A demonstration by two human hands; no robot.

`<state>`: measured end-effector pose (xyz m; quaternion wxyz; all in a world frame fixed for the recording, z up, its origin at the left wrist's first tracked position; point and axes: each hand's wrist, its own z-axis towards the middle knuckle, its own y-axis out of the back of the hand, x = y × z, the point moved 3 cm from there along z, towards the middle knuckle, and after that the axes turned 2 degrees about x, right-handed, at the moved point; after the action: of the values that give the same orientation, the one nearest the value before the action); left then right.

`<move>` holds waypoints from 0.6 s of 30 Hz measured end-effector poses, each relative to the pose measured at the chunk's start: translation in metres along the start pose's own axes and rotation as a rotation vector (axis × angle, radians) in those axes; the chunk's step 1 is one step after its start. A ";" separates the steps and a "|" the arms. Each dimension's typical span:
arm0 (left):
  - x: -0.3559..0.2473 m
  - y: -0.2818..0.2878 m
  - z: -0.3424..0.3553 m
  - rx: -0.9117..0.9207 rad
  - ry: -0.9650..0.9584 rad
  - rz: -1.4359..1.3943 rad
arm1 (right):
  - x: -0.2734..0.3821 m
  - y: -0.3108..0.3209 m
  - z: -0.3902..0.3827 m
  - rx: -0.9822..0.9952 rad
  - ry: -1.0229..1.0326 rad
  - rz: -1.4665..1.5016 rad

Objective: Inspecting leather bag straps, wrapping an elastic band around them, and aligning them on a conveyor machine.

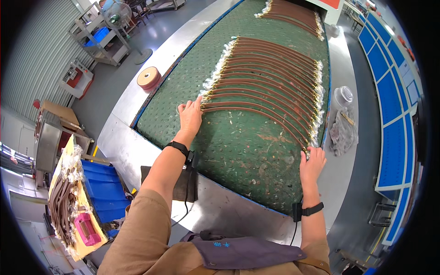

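Note:
A row of thin brown straps (270, 68) lies side by side on the green conveyor belt (247, 156). Each strap bows slightly and has gold-coloured metal ends wrapped in clear plastic. My left hand (190, 118) is closed at the left end of the nearest strap (270, 115), its fingertips on the wrapped end. At that strap's right end, near the belt's right edge, my right hand (313, 165) pinches the other wrapped end. The fingers partly hide both ends.
A tape roll (149, 78) sits on the metal border at left. On the right border are a clear round container (343, 96) and a crumpled plastic bag (343, 133). More straps (293, 13) lie farther up the belt. Brown straps and a pink holder (87, 229) lie on yellow board at lower left.

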<state>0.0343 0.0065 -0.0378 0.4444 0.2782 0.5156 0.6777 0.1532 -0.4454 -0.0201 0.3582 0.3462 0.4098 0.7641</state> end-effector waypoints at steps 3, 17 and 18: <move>0.002 0.002 0.000 0.056 0.015 0.011 | 0.006 0.007 -0.002 -0.005 0.010 0.021; -0.001 0.001 0.001 -0.050 0.019 0.054 | 0.017 0.029 -0.016 0.041 0.019 0.119; -0.002 0.001 0.001 -0.035 0.027 0.043 | 0.017 0.030 -0.017 0.057 0.012 0.137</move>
<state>0.0361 0.0048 -0.0363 0.4274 0.2722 0.5035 0.6998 0.1224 -0.4500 0.0033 0.2926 0.3786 0.4090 0.7770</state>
